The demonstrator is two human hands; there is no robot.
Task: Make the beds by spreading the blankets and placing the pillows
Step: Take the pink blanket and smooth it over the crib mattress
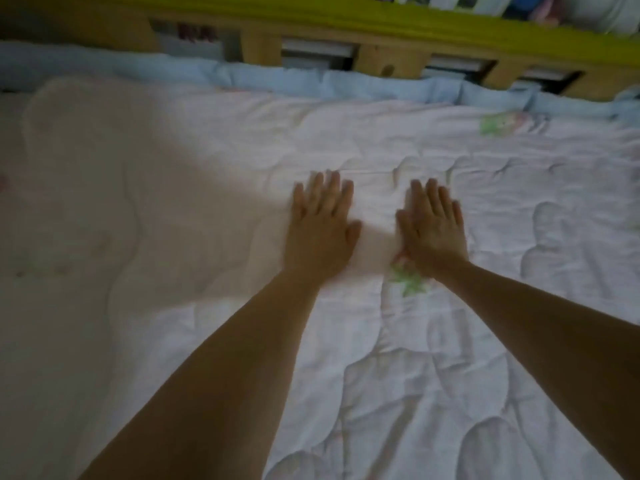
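The left hand and right hand lie flat, fingers spread, palms down near each other on the white quilted blanket (pale printed patches on it), which covers the bed up to the wooden rail at the far side.

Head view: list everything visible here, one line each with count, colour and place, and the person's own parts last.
Quilted blanket: one, white with faint green and pink prints, spread over the bed, filling most of the view.
Blue border: one, pale blue, bunched along the far edge by the rail.
Wooden bed rail: one, light wood with open slots, across the top.
Yellow-green strip: one, running along the top of the rail.
Items beyond the rail: too blurred to identify.
Pillows: none visible.
Left hand: one, flat, palm down, mid-blanket.
Right hand: one, flat, palm down, beside the left hand, apart from it.
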